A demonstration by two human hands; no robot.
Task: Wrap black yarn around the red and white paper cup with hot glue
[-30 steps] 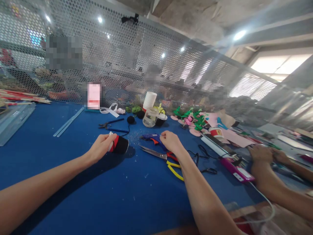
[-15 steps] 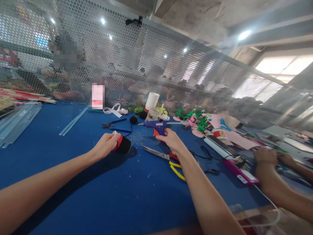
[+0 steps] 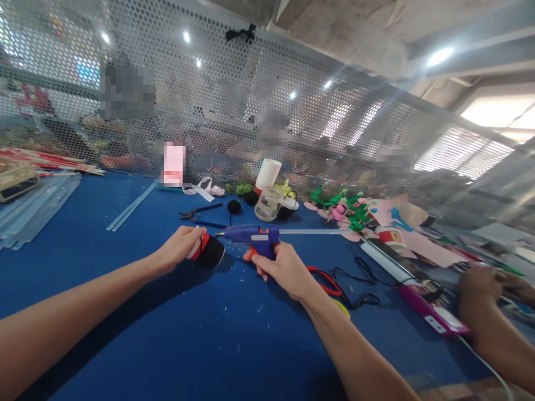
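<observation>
My left hand (image 3: 183, 246) is closed on a small cup wrapped in black and red yarn (image 3: 211, 252), tilted on its side with its black end to the right. My right hand (image 3: 286, 268) grips the handle of a blue glue gun (image 3: 251, 234), fingers at its orange trigger. The gun's nozzle points left, right by the cup's upper edge; whether they touch I cannot tell. A clear glue stick (image 3: 311, 231) sticks out of the gun's back. Scissors with red and yellow handles (image 3: 328, 280) lie partly hidden behind my right wrist.
Blue-handled pliers (image 3: 200, 210), a black yarn ball (image 3: 234, 207), a clear cup (image 3: 270, 204) and stacked white cups (image 3: 268, 174) stand toward the mesh panel. Glue sticks (image 3: 45, 206) lie left. A purple power strip (image 3: 432, 312) and another person's hand (image 3: 480, 284) are at right.
My right hand has lifted the glue gun and brought it left and toward me, its nozzle now at the cup. The scissors are now mostly covered by my right hand and arm.
</observation>
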